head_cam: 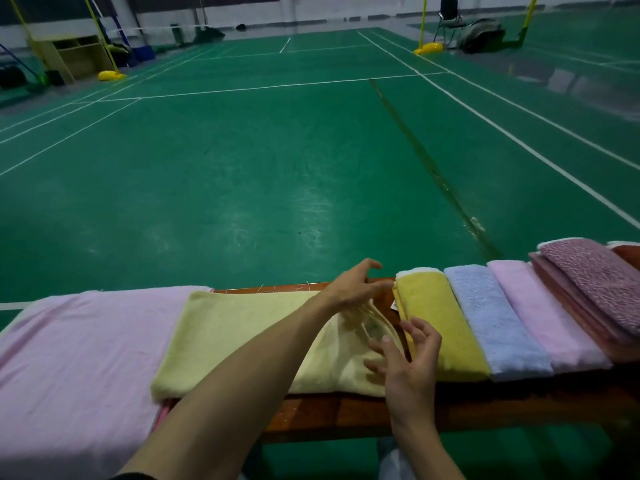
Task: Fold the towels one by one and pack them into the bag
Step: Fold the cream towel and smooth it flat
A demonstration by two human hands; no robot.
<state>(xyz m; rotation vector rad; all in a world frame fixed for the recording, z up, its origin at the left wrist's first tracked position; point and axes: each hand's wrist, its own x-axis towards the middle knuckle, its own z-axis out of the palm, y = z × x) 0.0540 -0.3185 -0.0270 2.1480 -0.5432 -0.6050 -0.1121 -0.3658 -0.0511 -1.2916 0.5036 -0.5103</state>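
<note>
A pale yellow cloth bag (pixel 242 337) lies flat on the wooden bench (pixel 332 414), its mouth facing right with a drawstring showing. My left hand (pixel 353 289) reaches across and pinches the far rim of the mouth. At the near side of the mouth, my right hand (pixel 405 358) has its fingers spread, with the fingertips by the edge of a folded yellow towel (pixel 440 327). That towel lies right beside the bag's mouth. Further right on the bench lie a folded blue towel (pixel 495 320) and a folded pink towel (pixel 543 317).
A stack of reddish folded towels (pixel 581 317) topped by a maroon patterned one (pixel 595 275) sits at the bench's right end. A large pink cloth (pixel 79 351) covers the left end, partly under the bag. Green court floor (pixel 277 161) stretches beyond the bench.
</note>
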